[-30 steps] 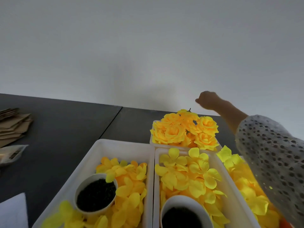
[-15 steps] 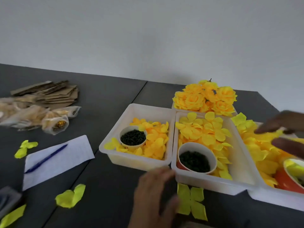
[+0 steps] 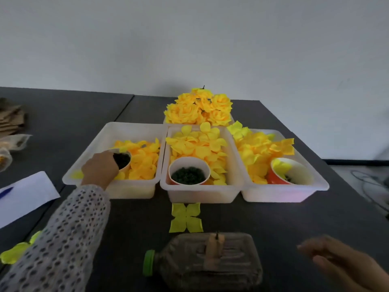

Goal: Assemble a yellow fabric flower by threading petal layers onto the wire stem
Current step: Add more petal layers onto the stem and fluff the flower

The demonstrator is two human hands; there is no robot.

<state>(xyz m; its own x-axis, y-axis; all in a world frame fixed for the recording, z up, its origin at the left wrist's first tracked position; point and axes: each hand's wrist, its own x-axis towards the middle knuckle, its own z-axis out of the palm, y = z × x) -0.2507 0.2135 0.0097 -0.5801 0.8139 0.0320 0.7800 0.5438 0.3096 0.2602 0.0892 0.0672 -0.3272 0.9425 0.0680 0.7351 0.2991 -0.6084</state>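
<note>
Meanwhile left hand (image 3: 100, 169) reaches into the cup (image 3: 122, 160), grip hidden; right hand (image 3: 345, 264) hovers loosely spread.

Left hand (image 3: 99, 170) reaches into the left white plastic tray (image 3: 88, 163), fingers over the small paper cup of dark pieces (image 3: 122, 160) among yellow fabric petals (image 3: 145, 159); right hand (image 3: 341, 264) hovers relaxed just right of a lying plastic bottle (image 3: 202, 262).

A capped bottle (image 3: 208, 263) lies near white paper (image 3: 25, 194) and stacked cardboard (image 3: 10, 119).
</note>
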